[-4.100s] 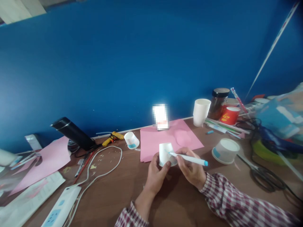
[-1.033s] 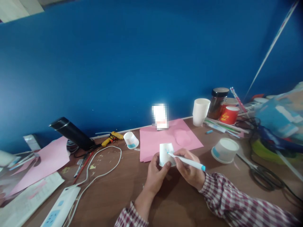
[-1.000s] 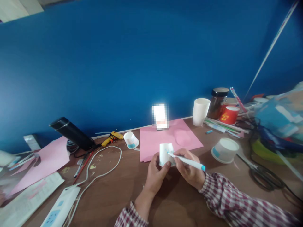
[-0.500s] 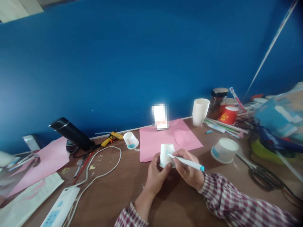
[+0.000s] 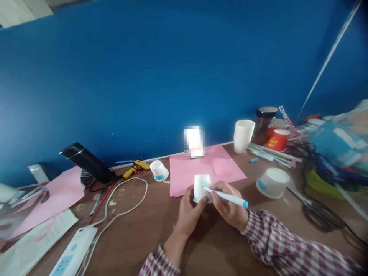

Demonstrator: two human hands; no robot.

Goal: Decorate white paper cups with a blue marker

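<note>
My left hand (image 5: 190, 214) is closed round a small white paper cup (image 5: 202, 183), with the thumb across its lower front. Blue marks show on the cup's side. In my right hand (image 5: 228, 203) I grip a light-blue marker (image 5: 230, 197), its tip touching the cup wall. Behind the cup lies pink paper (image 5: 186, 168). The loose blue marker cap (image 5: 253, 160) rests on the table to the right. Another small paper cup (image 5: 158, 171) with a blue patch stands to the left, and a paper bowl (image 5: 273, 184) sits upside down to the right.
Scissors (image 5: 319, 214) lie at right, near a plastic bag (image 5: 342, 134). White cups (image 5: 243, 136), a dark jar (image 5: 263, 126) and a red cup (image 5: 277, 140) stand behind. Leftward are a yellow glue gun (image 5: 136, 168), a black bottle (image 5: 87, 161), a white cord (image 5: 126, 212) and a power strip (image 5: 74, 251).
The paper cup has tilted very slightly in my left hand, and a little more blue shows near the marker tip. Everything else stays in place.
</note>
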